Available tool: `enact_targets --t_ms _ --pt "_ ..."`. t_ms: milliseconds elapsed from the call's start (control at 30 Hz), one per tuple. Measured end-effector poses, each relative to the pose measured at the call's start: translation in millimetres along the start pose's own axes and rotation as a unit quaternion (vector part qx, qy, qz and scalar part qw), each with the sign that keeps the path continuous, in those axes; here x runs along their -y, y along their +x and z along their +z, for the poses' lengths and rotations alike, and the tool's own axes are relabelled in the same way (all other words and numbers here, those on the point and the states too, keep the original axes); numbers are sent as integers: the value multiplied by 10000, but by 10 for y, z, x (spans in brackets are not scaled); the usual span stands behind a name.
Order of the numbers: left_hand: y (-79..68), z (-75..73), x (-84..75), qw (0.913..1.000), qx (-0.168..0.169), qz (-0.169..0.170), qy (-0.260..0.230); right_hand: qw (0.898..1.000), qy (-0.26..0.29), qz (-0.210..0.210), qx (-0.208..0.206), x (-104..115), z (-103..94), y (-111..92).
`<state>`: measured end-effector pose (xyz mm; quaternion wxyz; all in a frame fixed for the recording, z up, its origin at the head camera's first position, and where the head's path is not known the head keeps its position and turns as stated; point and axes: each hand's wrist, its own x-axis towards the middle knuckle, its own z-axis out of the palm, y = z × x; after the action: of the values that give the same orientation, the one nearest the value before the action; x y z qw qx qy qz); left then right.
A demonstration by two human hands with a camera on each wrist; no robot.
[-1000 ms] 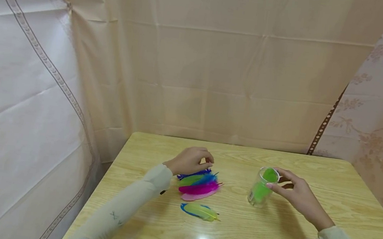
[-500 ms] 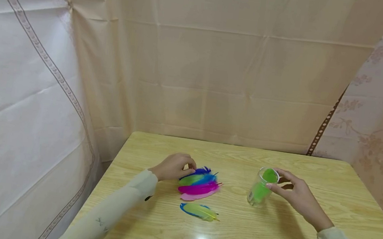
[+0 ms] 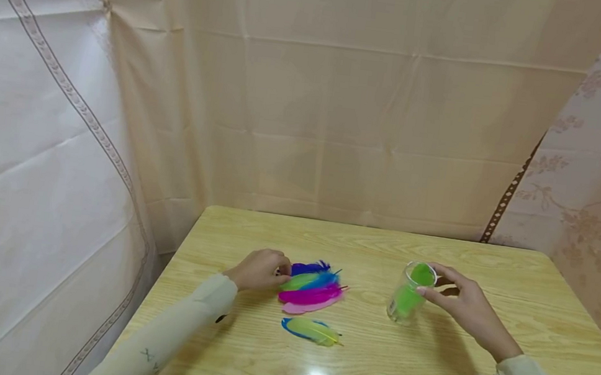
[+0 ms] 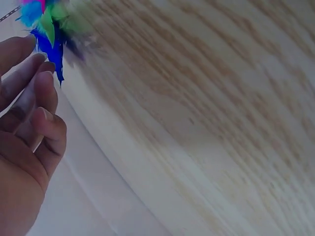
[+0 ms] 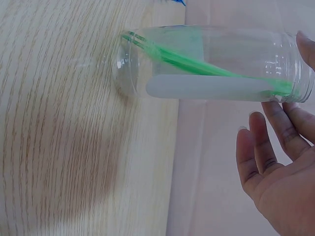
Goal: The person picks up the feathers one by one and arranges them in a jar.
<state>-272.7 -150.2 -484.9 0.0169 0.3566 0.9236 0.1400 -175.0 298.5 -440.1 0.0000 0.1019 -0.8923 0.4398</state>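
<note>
Bearing feathers (image 3: 311, 294) and jar (image 3: 408, 296): glossy wood table (image 3: 368, 371) before beige cloth (image 3: 320, 121).

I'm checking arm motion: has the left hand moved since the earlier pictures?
Yes: the left hand has moved leftward and farther from the far edge of the table.

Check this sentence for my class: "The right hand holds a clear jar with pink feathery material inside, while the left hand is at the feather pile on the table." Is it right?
One thing is wrong: the feathery material is green, not pink, as the right wrist view shows. The rest, including the right hand holding the clear jar, stands.
</note>
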Motion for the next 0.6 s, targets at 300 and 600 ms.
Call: enact_targets --t_ms 300,600 --pt "-24 46 35 9995 275 -134 0 10000 -26 -14 -5 -3 7 11" --pt "-37 66 5 9972 491 -505 -251 10000 -12 -34 15 -3 4 -5"
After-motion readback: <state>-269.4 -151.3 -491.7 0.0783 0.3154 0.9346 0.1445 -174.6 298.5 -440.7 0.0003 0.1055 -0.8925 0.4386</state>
